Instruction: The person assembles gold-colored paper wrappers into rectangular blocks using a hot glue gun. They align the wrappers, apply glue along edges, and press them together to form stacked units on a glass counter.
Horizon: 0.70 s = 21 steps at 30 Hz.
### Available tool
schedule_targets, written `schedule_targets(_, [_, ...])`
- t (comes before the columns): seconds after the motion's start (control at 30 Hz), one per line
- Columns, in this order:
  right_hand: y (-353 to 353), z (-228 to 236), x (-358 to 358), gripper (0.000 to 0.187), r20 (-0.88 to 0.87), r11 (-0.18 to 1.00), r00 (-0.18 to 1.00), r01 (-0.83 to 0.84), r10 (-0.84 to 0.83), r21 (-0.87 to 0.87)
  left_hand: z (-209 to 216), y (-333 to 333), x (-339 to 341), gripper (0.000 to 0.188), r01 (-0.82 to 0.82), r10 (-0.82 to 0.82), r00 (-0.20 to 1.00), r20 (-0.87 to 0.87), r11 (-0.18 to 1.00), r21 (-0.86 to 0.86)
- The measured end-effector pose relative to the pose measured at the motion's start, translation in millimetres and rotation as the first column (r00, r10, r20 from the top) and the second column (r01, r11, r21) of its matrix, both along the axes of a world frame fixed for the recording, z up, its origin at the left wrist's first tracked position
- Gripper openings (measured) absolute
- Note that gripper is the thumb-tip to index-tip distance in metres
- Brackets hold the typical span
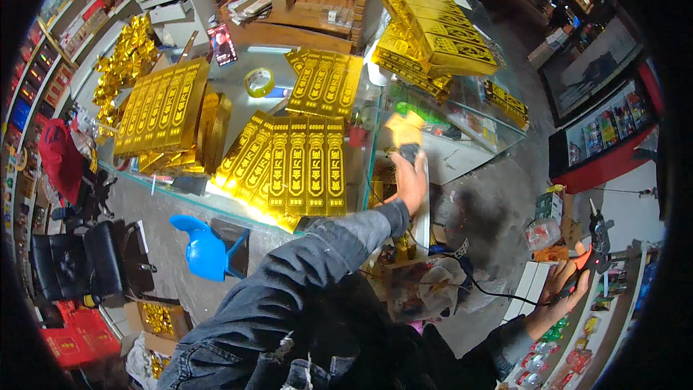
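My right hand [566,283], out to the right, is wrapped round the handle of a black glue gun [598,237] with an orange trigger; its nozzle points up and a black cord trails left. Beside the glass counter's right end, my left hand [410,182] is closed on a yellow-and-black object [406,134] whose kind I cannot make out. Left of that hand, flat gold boxes [307,166] with black print lie in overlapping rows on the glass counter [253,225]. More gold boxes [167,108] are stacked farther left.
A tape roll [259,82] and a phone [221,45] with a lit screen are on the counter. A tall gold box stack [440,32] stands at the back right. A blue stool [206,249] and black office chair [90,260] are before the counter; shelves [613,318] line the right.
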State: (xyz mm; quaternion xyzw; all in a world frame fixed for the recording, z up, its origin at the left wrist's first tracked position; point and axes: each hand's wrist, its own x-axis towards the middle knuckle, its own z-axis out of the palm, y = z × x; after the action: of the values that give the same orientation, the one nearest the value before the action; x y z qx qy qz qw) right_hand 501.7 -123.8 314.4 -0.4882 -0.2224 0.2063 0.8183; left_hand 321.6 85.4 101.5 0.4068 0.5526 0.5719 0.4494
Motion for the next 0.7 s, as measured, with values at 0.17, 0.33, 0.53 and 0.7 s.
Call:
schedule_targets(0.17, [-4, -9, 2, 0.049, -0.041, 0.993, 0.996, 0.070, -0.075, -0.096, -16, 53, 36, 0.048, -0.297, 0.341, 0.936, 0.083, 0.896, -0.329])
schedule_targets(0.33, [5, -14, -4, 0.044, 0.083, 0.971, 0.970, -0.219, 0.227, -0.098, -49, 93, 25, 0.057, -0.415, 0.556, 0.828, 0.067, 0.690, -0.592])
schedule_targets(0.53, [42, -37, -8, 0.054, 0.103, 0.968, 0.980, -0.145, 0.169, -0.204, -101, 159, -23, 0.049, -0.156, 0.507, 0.778, 0.372, 0.729, -0.666])
schedule_targets(0.7, [77, -52, -9, 0.057, 0.136, 0.868, 0.863, -0.458, 0.486, -0.194, -115, 170, -62, 0.019, 0.267, 0.204, 0.574, 0.793, 0.868, -0.417])
